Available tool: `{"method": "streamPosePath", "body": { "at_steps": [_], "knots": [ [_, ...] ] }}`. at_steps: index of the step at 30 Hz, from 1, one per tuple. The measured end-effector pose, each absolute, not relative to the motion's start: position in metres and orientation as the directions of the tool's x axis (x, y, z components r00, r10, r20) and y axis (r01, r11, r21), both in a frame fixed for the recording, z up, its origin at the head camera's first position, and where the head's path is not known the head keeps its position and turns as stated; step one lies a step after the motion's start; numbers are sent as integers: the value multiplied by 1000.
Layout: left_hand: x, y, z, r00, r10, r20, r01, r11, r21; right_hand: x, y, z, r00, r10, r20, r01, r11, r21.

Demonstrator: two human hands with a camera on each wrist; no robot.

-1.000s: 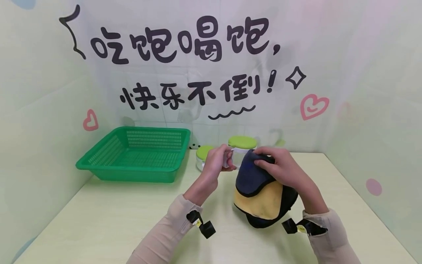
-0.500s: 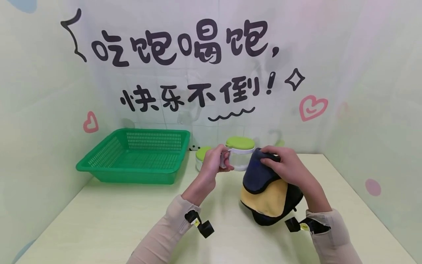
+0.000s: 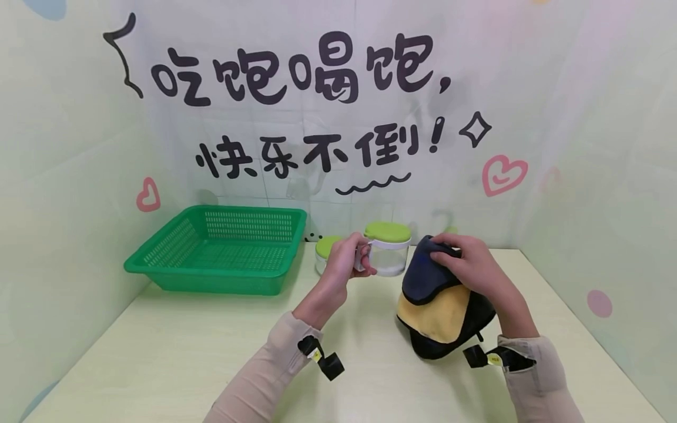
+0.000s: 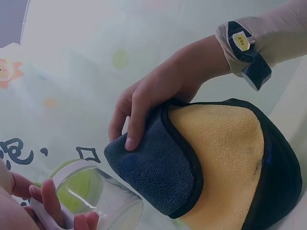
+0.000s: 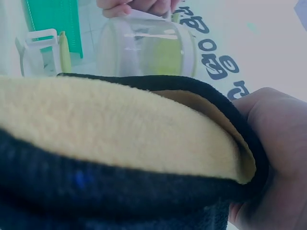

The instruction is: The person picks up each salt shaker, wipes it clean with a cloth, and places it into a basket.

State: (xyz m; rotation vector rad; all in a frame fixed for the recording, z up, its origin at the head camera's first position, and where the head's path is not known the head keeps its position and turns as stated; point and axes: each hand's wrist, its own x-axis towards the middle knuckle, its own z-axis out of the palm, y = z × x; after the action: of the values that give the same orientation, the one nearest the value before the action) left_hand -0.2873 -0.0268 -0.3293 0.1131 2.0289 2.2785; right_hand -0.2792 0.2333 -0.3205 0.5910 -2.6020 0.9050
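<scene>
My left hand [image 3: 338, 264] grips the white handle of a clear seasoning jar [image 3: 390, 254] with a green lid, held up over the back of the table. To its right, my right hand [image 3: 476, 264] pinches the top of a folded cleaning cloth [image 3: 433, 314], navy on one side and yellow on the other, with black edging. The cloth hangs down, fold uppermost. From the left wrist view, the cloth [image 4: 216, 143] is close beside the jar [image 4: 115, 203]. In the right wrist view the cloth [image 5: 110, 127] covers much of the right fingers.
A second, smaller green-lidded jar [image 3: 326, 245] stands behind my left hand, partly hidden. At the back left of the pale table [image 3: 201, 346] sits a green perforated basket [image 3: 211, 283]. A printed sheet [image 3: 328, 200] with black lettering hangs behind.
My right hand has moved the cloth to the right, away from the jar, so the jar's clear body now shows. My left hand keeps its hold on the handle, almost in place.
</scene>
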Motion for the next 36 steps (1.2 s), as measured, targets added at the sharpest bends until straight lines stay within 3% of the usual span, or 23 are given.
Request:
{"method": "streamPosePath", "body": {
  "at_steps": [13, 36],
  "knots": [
    [-293, -26, -337, -991, 129, -37, -51, -112, 992, -277, 238, -313, -855, -259, 449, -486, 703, -519],
    [-292, -52, -313, -995, 89, 37, 18, -204, 979, -276, 243, -311, -877, -248, 412, -457, 697, -553]
  ]
}}
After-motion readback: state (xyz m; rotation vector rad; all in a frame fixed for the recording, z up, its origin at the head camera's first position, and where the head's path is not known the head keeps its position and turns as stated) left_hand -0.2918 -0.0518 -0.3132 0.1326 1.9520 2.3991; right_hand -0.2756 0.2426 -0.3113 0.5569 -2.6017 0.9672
